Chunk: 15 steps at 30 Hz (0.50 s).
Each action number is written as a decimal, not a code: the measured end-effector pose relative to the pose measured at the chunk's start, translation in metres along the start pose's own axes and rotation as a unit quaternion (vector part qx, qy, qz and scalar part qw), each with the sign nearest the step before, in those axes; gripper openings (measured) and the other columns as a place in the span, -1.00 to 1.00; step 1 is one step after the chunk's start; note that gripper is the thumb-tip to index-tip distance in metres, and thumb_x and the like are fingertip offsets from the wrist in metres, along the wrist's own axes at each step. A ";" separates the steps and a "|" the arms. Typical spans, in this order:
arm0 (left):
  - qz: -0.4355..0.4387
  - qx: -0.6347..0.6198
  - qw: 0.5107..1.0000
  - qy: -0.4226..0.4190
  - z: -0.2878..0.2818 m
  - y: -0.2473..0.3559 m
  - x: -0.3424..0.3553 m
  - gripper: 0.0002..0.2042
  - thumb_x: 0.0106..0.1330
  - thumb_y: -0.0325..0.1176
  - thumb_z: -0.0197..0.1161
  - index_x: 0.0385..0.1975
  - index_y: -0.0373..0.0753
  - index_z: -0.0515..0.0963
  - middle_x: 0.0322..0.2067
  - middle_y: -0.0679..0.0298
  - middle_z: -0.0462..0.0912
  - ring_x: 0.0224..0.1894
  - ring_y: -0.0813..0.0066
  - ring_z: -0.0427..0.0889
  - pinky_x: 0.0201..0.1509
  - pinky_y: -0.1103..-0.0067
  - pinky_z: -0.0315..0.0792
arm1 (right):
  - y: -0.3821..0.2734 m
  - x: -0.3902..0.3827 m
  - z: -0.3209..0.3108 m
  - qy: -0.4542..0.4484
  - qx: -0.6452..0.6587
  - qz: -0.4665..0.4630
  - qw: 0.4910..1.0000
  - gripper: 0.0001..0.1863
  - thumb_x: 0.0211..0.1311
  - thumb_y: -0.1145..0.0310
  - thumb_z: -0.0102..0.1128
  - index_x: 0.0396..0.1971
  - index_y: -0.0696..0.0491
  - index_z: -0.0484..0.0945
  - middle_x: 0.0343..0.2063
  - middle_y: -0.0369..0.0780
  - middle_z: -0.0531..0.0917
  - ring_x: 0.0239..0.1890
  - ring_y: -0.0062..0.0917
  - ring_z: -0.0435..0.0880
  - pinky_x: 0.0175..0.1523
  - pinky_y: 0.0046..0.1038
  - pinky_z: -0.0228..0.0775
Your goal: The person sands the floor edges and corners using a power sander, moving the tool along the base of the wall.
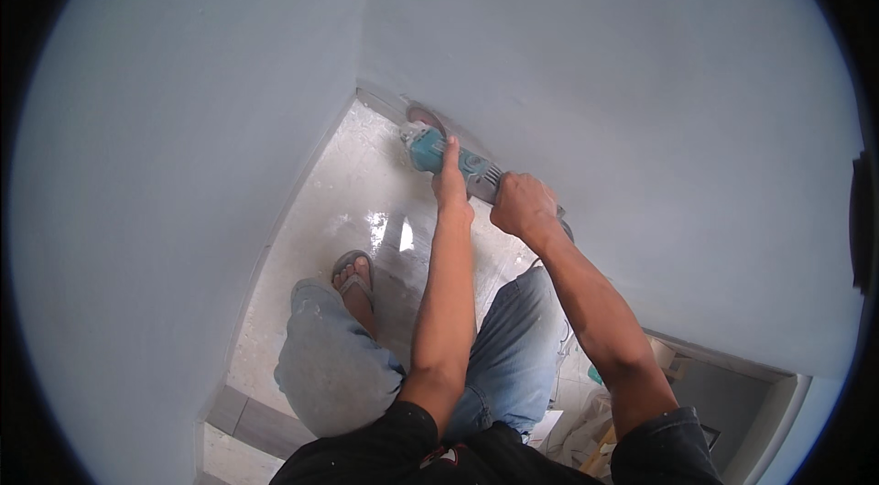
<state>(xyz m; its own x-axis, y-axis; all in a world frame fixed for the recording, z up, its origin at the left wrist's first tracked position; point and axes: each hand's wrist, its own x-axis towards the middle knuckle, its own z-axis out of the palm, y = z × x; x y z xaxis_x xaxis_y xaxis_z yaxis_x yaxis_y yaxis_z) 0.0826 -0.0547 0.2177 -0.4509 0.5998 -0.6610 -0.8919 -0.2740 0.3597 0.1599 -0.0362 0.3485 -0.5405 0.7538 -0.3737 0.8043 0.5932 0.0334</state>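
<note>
A teal angle grinder (pixel 426 149) is held low along the foot of the right-hand wall, close to the room's corner. Its round disc (pixel 424 116) sits against or very near the wall base; exact contact is hard to make out. My left hand (pixel 451 181) wraps the front of the body, thumb laid along the top. Farther back, my right hand (pixel 525 203) is closed round the rear grip, knuckles up. Dust or a smear marks the wall beside the disc.
Grey walls meet at the far corner, with a baseboard strip (pixel 383 104) beside it. The pale floor (pixel 316 201) is dusty, with a wet-looking shine. My sandalled foot (pixel 354 274) is planted there. A cord (pixel 564 338) runs by my right knee. Behind right lie a doorway and assorted items.
</note>
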 end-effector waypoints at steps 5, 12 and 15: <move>0.020 -0.008 1.000 -0.016 0.007 0.016 -0.004 -0.11 0.10 0.15 0.37 0.27 -0.41 0.25 0.22 0.12 0.36 0.23 0.29 0.34 0.32 0.43 0.19 | -0.008 0.005 -0.007 0.001 0.004 -0.008 1.000 -0.76 -0.03 0.49 0.03 -0.38 0.22 0.63 -0.31 0.11 0.66 -0.16 -0.03 0.66 -0.02 -0.13 0.50; 0.001 0.008 1.000 -0.016 0.000 -0.001 0.004 -0.09 0.08 0.15 0.39 0.26 -0.47 0.25 0.22 0.10 0.36 0.25 0.26 0.34 0.32 0.42 0.20 | -0.002 0.001 -0.002 0.001 -0.018 -0.002 1.000 -0.76 -0.04 0.48 0.05 -0.39 0.21 0.64 -0.31 0.11 0.66 -0.16 -0.03 0.66 -0.01 -0.13 0.49; -0.024 0.013 1.000 -0.006 0.001 -0.011 -0.002 -0.08 0.08 0.14 0.39 0.26 -0.49 0.23 0.26 0.08 0.32 0.28 0.25 0.31 0.34 0.41 0.17 | 0.007 -0.001 0.002 -0.016 -0.023 0.020 0.999 -0.76 -0.03 0.48 0.04 -0.39 0.21 0.64 -0.31 0.11 0.66 -0.17 -0.02 0.66 -0.01 -0.12 0.49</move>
<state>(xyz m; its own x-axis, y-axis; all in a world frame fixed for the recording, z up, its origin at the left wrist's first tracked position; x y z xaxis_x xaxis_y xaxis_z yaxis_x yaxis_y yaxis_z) 0.0937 -0.0525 0.2158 -0.4061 0.6217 -0.6697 -0.9116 -0.2244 0.3444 0.1663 -0.0337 0.3473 -0.4985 0.7684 -0.4013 0.8132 0.5749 0.0906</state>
